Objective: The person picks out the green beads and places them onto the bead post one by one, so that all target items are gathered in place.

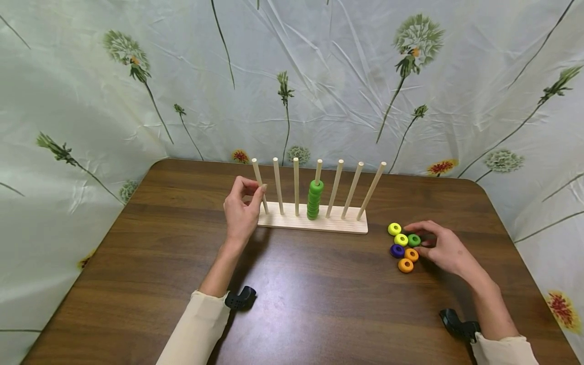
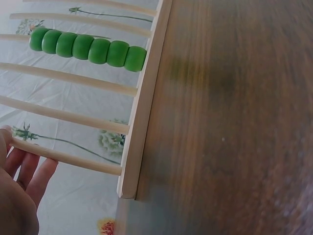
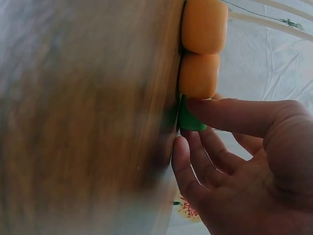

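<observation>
A pale wooden stand (image 1: 315, 223) with several upright pegs sits towards the back of the table. Stacked green beads (image 1: 315, 200) fill most of its middle peg. My left hand (image 1: 242, 210) pinches the upper part of the leftmost peg (image 2: 83, 162) between thumb and fingers. At the right, loose beads lie flat: two yellow ones (image 1: 401, 240), a green bead (image 1: 413, 240), a dark blue bead (image 1: 397, 251) and two orange ones (image 1: 405, 265). My right hand (image 1: 444, 248) has its loosely bent fingers and thumb around the green bead, which the thumb partly hides in the right wrist view.
The brown wooden table (image 1: 296, 294) has rounded back corners. A pale flowered cloth (image 1: 319, 86) hangs behind it and at both sides. Other bare pegs (image 1: 350, 190) stand on both sides of the green stack. Black wrist-worn devices (image 1: 240, 298) sit near both sleeves.
</observation>
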### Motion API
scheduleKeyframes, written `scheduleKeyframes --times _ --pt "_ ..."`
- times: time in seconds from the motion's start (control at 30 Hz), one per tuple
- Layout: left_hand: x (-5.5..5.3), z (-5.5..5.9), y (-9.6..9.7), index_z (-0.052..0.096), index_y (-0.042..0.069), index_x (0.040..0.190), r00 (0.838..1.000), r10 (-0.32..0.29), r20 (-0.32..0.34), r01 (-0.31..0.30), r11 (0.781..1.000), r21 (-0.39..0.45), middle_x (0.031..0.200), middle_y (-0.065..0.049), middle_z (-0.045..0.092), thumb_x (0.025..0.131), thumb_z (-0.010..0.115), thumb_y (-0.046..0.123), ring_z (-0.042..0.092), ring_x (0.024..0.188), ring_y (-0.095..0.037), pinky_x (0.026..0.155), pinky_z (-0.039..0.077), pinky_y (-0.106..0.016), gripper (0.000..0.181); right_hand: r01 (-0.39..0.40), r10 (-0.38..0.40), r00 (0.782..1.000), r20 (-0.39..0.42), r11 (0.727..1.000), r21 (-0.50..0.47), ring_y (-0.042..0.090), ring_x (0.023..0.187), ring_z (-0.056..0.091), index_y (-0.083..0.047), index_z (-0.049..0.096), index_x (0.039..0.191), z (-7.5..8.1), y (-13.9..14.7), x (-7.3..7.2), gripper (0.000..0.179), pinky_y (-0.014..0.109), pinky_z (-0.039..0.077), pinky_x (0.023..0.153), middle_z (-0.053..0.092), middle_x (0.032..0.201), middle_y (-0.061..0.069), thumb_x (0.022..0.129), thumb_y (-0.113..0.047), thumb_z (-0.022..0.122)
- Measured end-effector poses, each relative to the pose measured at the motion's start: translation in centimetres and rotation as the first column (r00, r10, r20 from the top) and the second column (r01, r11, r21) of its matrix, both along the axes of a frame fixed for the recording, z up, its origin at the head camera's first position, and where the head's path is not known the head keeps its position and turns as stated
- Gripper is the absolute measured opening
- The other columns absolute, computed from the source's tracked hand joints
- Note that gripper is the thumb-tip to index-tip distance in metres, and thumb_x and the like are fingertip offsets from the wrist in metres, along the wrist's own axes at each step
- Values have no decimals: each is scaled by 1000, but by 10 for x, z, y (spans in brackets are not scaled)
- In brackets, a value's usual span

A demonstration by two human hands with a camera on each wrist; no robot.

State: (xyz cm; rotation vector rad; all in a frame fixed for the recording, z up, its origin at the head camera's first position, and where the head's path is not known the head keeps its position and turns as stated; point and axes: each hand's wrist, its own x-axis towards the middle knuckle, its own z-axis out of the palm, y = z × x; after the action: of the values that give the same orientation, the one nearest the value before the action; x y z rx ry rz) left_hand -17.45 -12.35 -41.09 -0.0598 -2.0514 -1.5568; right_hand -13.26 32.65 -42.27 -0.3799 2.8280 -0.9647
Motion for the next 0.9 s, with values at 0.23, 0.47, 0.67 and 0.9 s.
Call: scheduleKeyframes --times 0.23,0.47,0.67,0.9 --pt "0 0 0 64 -1 99 1000 -4 1 4 1000 -3 90 -16 72 95 77 13 66 78 -1 57 51 -17 19 12 -12 1000 10 1000 20 26 104 63 0 65 129 0 0 -1 46 15 53 78 64 129 24 84 9 74" --pt "0 -1 1 64 -1 99 1000 -6 1 6 1000 -4 90 -16 72 95 77 13 65 78 -1 57 51 -19 20 44 -43 999 -28 999 5 29 101 67 -1 64 130 1 -3 0 47 17 55 78 67 125 24 85 5 79" --pt "0 0 0 64 -1 99 1000 -6 -2 6 1000 1 90 -16 73 95 77 13 65 78 -1 57 50 -17 20 78 -80 995 -62 996 -33 6 95 65 -4 66 129 6 -6 2 44 13 52 76 66 124 19 87 1 79" --pt "0 0 0 64 -1 99 1000 -5 -8 5 1000 -7 89 -16 73 95 77 14 65 77 -1 56 49 -18 20 80 -91 984 -154 994 -72 -8 88 55 -5 68 127 9 -10 1 42 5 47 77 65 119 12 88 -1 80"
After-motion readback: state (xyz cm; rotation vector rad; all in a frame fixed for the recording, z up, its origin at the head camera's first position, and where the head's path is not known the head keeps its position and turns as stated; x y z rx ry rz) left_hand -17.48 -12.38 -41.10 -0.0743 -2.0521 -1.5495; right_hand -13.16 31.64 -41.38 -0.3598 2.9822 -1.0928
